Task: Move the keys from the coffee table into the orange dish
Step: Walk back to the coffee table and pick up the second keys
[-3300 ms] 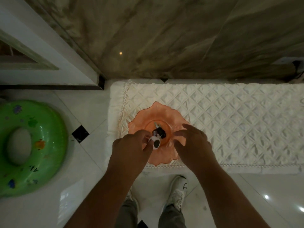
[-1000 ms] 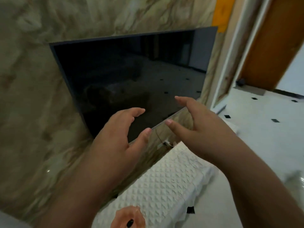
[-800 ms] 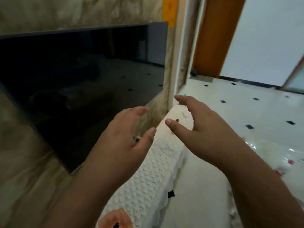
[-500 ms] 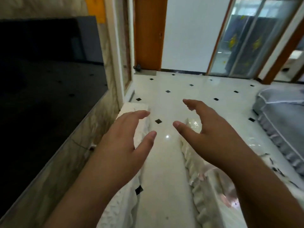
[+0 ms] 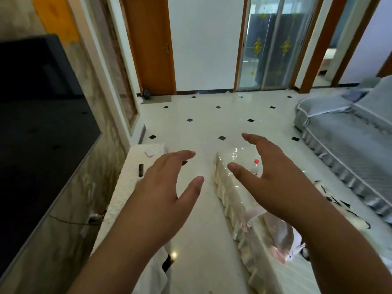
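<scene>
Hovering empty: left hand (image 5: 161,194) & right hand (image 5: 273,183), fingers spread, over floor btw table (image 5: 244,209) & bench (image 5: 131,181); nothing to carry.

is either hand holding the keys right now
No, the left hand and the right hand are both open with spread fingers and nothing in them.

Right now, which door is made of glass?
The sliding door on the right, see-through with gold stars. The other door, further left, is solid orange-brown wood.
</scene>
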`<state>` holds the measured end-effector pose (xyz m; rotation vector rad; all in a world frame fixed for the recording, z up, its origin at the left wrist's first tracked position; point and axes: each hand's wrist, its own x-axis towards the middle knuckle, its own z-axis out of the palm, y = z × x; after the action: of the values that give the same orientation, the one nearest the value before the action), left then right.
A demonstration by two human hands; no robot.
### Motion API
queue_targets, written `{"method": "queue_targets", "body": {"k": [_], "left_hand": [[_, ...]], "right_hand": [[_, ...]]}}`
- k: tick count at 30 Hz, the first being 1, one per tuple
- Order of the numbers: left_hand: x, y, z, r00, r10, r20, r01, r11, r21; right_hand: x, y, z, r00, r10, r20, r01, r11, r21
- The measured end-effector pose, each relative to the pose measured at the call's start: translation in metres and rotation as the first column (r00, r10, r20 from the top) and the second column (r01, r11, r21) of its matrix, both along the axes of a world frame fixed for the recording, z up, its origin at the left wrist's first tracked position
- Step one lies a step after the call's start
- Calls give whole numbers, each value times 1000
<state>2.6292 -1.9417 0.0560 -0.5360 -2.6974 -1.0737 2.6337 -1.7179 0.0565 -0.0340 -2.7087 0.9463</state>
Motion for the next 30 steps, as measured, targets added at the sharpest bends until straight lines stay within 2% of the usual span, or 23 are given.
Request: {"method": "queue_targets", "body": {"k": [9,17,25,30], "left_hand": [[-69,36,-4,996,90,-1,-90,996,-1],[-144,46,-30,990,121,77,-121,993,-1],[-274,35,-59,991,90,102,-90,996,-3],[-371,16,-57,993,43,106,-46,999,18]], "right_hand": [[-81,41,-6,998,55,-10,-55,998,-10],[-161,55,-36,995,85,55,-84,996,-11],[-273,43,-57,987,52,150,-56,998,21],[-362,25,-53,991,19,130,-27,998,60]]}}
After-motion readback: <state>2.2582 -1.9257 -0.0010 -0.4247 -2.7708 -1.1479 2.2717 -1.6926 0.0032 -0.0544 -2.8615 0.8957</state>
